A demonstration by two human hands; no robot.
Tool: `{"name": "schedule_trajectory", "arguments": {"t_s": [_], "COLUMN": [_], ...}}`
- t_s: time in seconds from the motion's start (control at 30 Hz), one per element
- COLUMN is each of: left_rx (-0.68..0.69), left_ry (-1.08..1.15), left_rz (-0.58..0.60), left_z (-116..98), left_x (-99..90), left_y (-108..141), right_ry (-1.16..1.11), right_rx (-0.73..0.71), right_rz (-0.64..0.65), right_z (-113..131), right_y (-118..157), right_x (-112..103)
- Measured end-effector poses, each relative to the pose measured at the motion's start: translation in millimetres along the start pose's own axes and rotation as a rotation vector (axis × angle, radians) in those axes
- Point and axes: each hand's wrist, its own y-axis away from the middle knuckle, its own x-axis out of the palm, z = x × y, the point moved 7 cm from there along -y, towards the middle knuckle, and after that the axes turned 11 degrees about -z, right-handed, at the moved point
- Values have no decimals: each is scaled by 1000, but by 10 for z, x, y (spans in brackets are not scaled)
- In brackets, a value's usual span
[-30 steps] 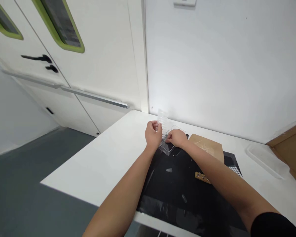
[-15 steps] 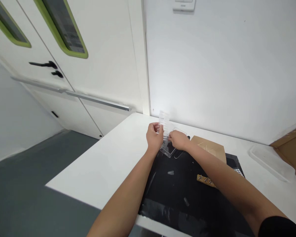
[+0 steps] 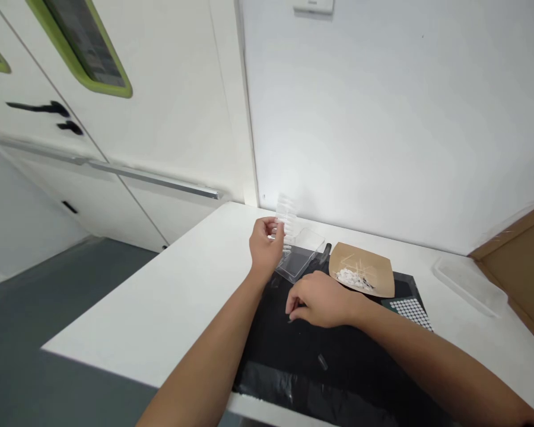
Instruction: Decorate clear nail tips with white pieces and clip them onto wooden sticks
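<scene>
My left hand [image 3: 267, 244] is closed on a clear plastic strip sheet [image 3: 286, 209], held upright above the back left of the black mat [image 3: 289, 362]. My right hand [image 3: 318, 299] is lower over the mat, its fingers pinched together near the surface; a small clear piece seems to show at the fingertips, too small to name. Between the hands and the wall lies an open clear plastic box [image 3: 293, 264]. A small clear cap-like piece [image 3: 323, 362] rests on the mat nearer the front edge.
Behind my right hand, a brown paper tray [image 3: 385, 276] holds white bits and thin sticks. A card of white dots [image 3: 412, 311] lies partly under my right forearm. Farther right are a clear plastic lid [image 3: 469, 287] and a cardboard box [image 3: 516, 261]. A dark tool [image 3: 326, 254] lies beside the clear box.
My right hand has moved from the clear box toward the front, down to the mat where a small clear piece lay. My left hand still holds the strip sheet. The view has shifted right.
</scene>
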Motion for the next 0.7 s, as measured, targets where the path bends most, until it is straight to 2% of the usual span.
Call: {"name": "schedule_trajectory", "arguments": {"t_s": [0.23,0.37,0.53,0.7], "left_rx": [-15,-8,0,-22], "left_ry": [-72,-78,-83,-87], "left_rz": [-58,-53,-58,-64], "left_z": [150,192,237,263], "left_x": [-47,-40,-39,-37], "left_y": [-64,-74,-70,-72], "right_ry": [76,146,250,246], "right_rx": [252,322,422,488], "right_rz": [-240,-226,-249,-232], "right_z": [-553,-679,-724,-892], "right_y": [-536,-779,-854,-942], "right_x": [-57,62,164,192]}}
